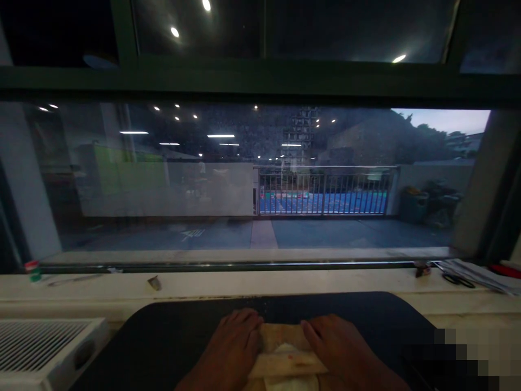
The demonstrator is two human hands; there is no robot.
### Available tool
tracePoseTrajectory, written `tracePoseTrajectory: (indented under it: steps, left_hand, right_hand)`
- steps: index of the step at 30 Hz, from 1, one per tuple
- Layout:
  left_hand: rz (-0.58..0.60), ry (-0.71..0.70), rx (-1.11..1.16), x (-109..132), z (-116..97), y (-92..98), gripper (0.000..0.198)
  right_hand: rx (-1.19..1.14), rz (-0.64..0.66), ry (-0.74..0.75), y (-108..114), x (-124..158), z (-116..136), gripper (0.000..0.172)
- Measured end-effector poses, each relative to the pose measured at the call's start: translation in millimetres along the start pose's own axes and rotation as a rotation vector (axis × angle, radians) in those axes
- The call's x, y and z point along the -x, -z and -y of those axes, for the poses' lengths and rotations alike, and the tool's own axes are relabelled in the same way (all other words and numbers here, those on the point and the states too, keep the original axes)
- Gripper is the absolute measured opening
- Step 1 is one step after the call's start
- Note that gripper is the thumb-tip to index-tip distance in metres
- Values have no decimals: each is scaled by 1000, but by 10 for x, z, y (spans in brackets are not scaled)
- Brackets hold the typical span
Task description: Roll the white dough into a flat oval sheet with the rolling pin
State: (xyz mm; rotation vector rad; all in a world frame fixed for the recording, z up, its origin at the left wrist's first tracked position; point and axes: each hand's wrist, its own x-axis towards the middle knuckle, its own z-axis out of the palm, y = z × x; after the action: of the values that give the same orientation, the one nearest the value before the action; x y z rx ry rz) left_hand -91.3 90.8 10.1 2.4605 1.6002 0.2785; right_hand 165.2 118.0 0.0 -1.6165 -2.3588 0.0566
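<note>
Low in the head view, a tan, folded piece (285, 365), cloth or paper as far as I can tell, lies on a dark tabletop (179, 326). A paler layer shows in its middle, along with a small red mark. My left hand (236, 342) is closed on its left edge, fingers bent over it. On the opposite edge my right hand (336, 339) grips it, thumb toward the middle. The lower end of the piece runs out of view, and the fingertips are partly hidden.
A window sill (252, 282) runs behind the table. On it are a small red-capped green container (33, 271), a small crumpled scrap (154, 282), black-handled scissors (458, 280) and papers (484, 276). A white slatted heater (44, 347) stands at left.
</note>
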Motion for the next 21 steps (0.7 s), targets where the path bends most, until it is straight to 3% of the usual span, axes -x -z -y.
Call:
tracePoseTrajectory:
  steps: [3,7,11,16,21]
  left_hand:
    - [-88,70,1,-92,2,-41,40]
    - [-114,120,10,-93,6,-116,47]
    - [-126,97,4,65,-64,-132,45]
    - [-153,45,-136,266,-199,-129,48]
    - [-258,-1,-249,396,-233,-233,46]
  right_hand:
    - [51,14,-58,44,-145,51,56]
    - [74,0,-77,50,-163,79,56]
    - [58,-13,-21,19,23,77,52]
    - [116,-131,37,18,321,139,38]
    - [160,-176,33,-18,542,188,38]
